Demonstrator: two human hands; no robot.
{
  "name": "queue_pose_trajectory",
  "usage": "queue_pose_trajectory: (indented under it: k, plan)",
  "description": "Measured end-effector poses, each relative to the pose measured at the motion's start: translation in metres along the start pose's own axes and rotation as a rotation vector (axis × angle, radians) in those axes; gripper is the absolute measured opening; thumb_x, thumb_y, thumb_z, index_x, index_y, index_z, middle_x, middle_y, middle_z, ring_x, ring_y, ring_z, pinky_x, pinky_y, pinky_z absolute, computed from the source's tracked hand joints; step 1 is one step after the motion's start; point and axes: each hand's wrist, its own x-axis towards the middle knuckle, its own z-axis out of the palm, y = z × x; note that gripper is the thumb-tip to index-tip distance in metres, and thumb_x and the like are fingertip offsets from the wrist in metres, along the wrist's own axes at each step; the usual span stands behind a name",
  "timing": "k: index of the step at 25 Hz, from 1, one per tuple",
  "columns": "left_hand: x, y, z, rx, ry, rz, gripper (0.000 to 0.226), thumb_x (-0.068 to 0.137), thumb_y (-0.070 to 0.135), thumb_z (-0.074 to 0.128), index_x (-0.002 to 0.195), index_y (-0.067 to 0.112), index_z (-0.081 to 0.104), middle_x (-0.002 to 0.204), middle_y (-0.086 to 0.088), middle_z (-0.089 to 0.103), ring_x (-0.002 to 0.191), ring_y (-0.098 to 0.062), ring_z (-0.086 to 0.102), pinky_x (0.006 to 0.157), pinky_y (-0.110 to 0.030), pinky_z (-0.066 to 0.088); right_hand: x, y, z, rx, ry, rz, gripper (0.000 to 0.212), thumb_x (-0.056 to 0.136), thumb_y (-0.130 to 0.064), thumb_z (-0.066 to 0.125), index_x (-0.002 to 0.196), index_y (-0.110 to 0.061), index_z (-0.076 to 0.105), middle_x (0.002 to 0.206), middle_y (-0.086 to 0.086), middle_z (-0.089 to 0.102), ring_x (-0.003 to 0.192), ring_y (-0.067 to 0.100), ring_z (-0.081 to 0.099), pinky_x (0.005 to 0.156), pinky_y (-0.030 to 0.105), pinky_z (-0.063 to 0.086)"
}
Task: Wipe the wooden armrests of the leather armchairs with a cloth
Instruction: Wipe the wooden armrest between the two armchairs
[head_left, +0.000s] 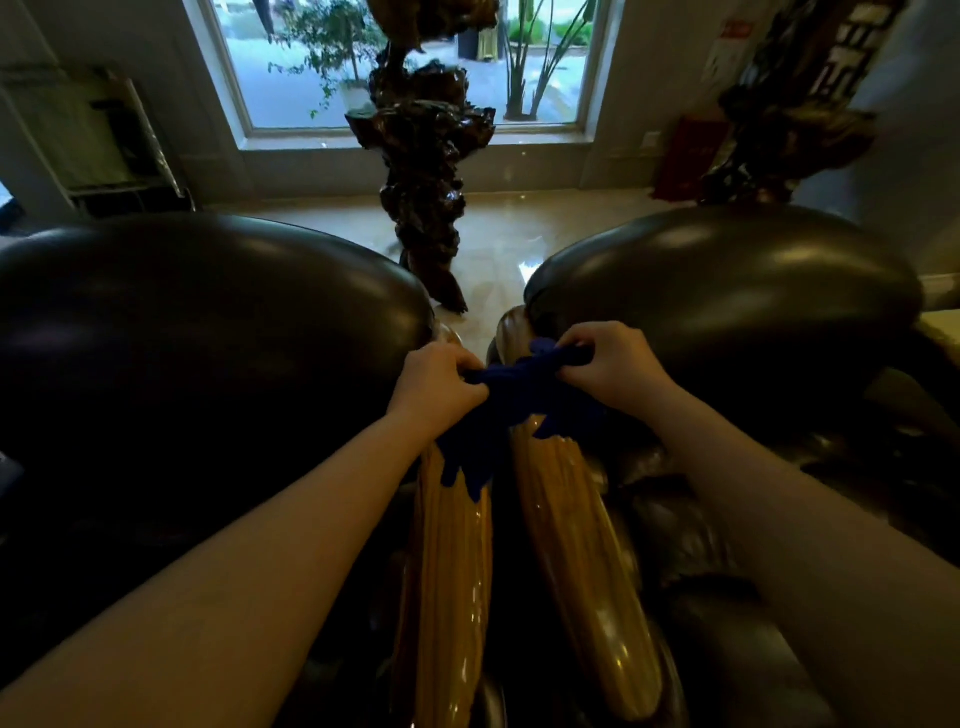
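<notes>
Two dark leather armchairs stand side by side, the left armchair (197, 332) and the right armchair (737, 291). Between them run two glossy wooden armrests, the left armrest (452, 587) and the right armrest (576, 561). A dark blue cloth (511, 400) is bunched and stretched between my hands above the far ends of both armrests, with loose corners hanging over the left armrest. My left hand (436, 387) grips the cloth's left end. My right hand (610, 364) grips its right end, near the right chair's back.
A tall dark carved root sculpture (423, 171) stands on the shiny tiled floor (498, 249) just beyond the chairs, before a large window (291, 67). Another dark sculpture (789, 119) and a red box (685, 156) are at the right wall. A rack (114, 140) is at left.
</notes>
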Motion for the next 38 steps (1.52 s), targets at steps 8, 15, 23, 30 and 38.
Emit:
queue_pose_trajectory:
  k: [8,15,23,30,38]
  plan:
    - [-0.080,0.094,0.008,-0.024,-0.008,0.078,0.022,0.075,0.012,0.064,0.095,0.015,0.070,0.092,-0.003,0.069,0.083,-0.013,0.061,0.074,-0.025,0.050,-0.111,0.000,-0.082,0.006,0.046,0.035,0.016,0.075,-0.017,0.067,0.090,-0.020,0.066,0.084,-0.001,0.061,0.078,0.015,0.059,0.061,0.026,0.049]
    - [-0.106,0.130,0.086,-0.101,-0.038,-0.047,0.021,0.079,0.011,0.063,0.100,0.014,0.064,0.091,0.002,0.061,0.082,-0.007,0.057,0.059,-0.014,0.042,-0.141,0.070,-0.096,0.076,-0.038,0.066,0.016,0.076,-0.019,0.066,0.087,-0.029,0.062,0.082,-0.005,0.062,0.075,0.013,0.062,0.061,0.030,0.057]
    - [-0.067,0.096,0.172,-0.198,0.077,-0.234,0.024,0.081,0.008,0.061,0.104,0.014,0.060,0.099,-0.001,0.061,0.090,-0.011,0.059,0.068,-0.014,0.044,-0.104,0.145,-0.044,0.167,-0.083,0.101,0.017,0.078,-0.020,0.064,0.090,-0.032,0.058,0.079,-0.015,0.055,0.073,0.004,0.057,0.060,0.022,0.051]
    - [0.005,0.007,0.241,-0.225,0.106,-0.370,0.026,0.081,0.006,0.060,0.106,0.013,0.058,0.104,-0.004,0.062,0.089,-0.010,0.058,0.064,-0.013,0.043,-0.048,0.201,0.067,0.241,-0.058,0.225,0.021,0.080,-0.017,0.062,0.101,-0.022,0.058,0.093,-0.004,0.060,0.081,0.009,0.059,0.066,0.025,0.053]
    - [0.046,-0.082,0.319,-0.144,0.146,-0.318,0.031,0.084,0.010,0.055,0.115,0.016,0.055,0.117,-0.004,0.059,0.110,-0.014,0.053,0.090,-0.023,0.043,-0.022,0.269,0.188,0.140,-0.071,0.198,0.032,0.083,-0.026,0.060,0.114,-0.018,0.055,0.112,0.005,0.056,0.098,0.014,0.053,0.079,0.024,0.043]
